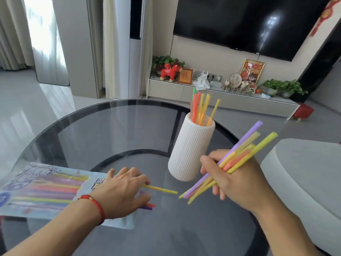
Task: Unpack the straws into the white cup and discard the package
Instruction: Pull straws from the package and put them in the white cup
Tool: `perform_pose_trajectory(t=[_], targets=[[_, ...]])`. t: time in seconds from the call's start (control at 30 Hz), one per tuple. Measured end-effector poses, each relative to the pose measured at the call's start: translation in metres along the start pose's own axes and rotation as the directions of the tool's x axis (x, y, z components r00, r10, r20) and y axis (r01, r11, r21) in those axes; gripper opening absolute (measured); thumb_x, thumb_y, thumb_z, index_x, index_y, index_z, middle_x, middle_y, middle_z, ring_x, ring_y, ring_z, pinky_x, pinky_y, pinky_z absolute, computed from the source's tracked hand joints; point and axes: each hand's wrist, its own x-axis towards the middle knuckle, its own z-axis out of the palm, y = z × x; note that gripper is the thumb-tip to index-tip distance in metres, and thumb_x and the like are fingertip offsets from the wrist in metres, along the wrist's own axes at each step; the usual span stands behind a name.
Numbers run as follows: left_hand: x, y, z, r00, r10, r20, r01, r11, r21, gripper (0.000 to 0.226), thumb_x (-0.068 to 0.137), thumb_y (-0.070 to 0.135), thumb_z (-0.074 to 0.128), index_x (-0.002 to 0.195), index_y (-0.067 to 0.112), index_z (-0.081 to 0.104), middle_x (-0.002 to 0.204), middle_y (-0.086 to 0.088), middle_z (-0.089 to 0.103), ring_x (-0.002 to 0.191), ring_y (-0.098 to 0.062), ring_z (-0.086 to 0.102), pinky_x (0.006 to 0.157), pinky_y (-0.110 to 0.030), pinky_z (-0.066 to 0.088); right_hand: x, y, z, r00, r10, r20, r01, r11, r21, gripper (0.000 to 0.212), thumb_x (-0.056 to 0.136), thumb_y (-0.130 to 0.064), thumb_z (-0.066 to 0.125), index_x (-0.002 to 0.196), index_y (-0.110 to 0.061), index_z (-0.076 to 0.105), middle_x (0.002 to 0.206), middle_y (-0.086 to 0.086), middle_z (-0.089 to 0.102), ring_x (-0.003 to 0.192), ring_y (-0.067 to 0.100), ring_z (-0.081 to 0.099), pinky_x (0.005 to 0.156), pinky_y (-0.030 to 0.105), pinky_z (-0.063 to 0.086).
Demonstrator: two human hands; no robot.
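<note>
Head camera looks forward and down, close over the glass table (92, 137).

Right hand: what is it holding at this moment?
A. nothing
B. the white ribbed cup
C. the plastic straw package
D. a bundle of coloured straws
D: the right hand grips a bundle of coloured straws, clear of the white ribbed cup; the plastic straw package lies under the left hand.

Glass table (96, 137), television (254, 21), red toy horse (170, 72)
</note>
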Motion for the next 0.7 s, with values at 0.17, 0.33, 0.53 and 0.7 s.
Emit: perform_pose_trajectory(t=[0.17, 0.33, 0.53, 0.7], targets=[[-0.002, 0.003, 0.0, 1.0, 0.001, -0.004, -0.001, 0.999, 0.032, 0.035, 0.094, 0.06, 0.039, 0.123, 0.043, 0.05, 0.127, 0.015, 0.045, 0.118, -0.013, 0.043, 0.11, -0.048, 0.032, 0.007, 0.012, 0.02, 0.982, 0.122, 0.141, -0.123, 0.992, -0.001, 0.046, 0.102, -0.035, 0.061, 0.065, -0.009, 0.068, 0.05, 0.015, 0.067, 0.041, 0.026, 0.067, 0.051, 0.032, 0.06], [-0.001, 0.005, 0.002, 0.999, -0.011, -0.036, 0.011, 1.0, 0.015, 0.032, 0.095, 0.052, 0.041, 0.123, 0.042, 0.052, 0.125, 0.012, 0.048, 0.115, -0.015, 0.045, 0.109, -0.047, 0.034, 0.0, 0.022, 0.018, 0.979, 0.132, 0.155, -0.14, 0.99, 0.036, 0.053, 0.1, -0.054, 0.061, 0.066, -0.014, 0.069, 0.046, 0.012, 0.065, 0.037, 0.023, 0.063, 0.055, 0.036, 0.062], [0.001, 0.003, 0.006, 0.999, -0.017, -0.031, 0.018, 1.0, 0.015, 0.035, 0.094, 0.052, 0.039, 0.124, 0.041, 0.051, 0.126, 0.012, 0.048, 0.113, -0.015, 0.045, 0.109, -0.047, 0.035, -0.002, 0.021, -0.002, 0.987, 0.114, -0.11, -0.069, 0.935, 0.347, 0.054, 0.102, -0.056, 0.057, 0.071, -0.017, 0.078, 0.043, 0.013, 0.061, 0.03, 0.02, 0.049, 0.038, 0.025, 0.045], [0.003, 0.003, 0.005, 0.999, -0.018, -0.03, 0.018, 1.0, -0.004, 0.04, 0.093, 0.057, 0.037, 0.126, 0.041, 0.05, 0.127, 0.012, 0.049, 0.114, -0.013, 0.044, 0.11, -0.046, 0.035, 0.023, 0.001, -0.035, 0.922, 0.14, -0.362, 0.146, 0.739, 0.658, 0.051, 0.104, -0.042, 0.055, 0.072, -0.011, 0.079, 0.049, 0.009, 0.063, 0.033, 0.018, 0.054, 0.032, 0.018, 0.036]])
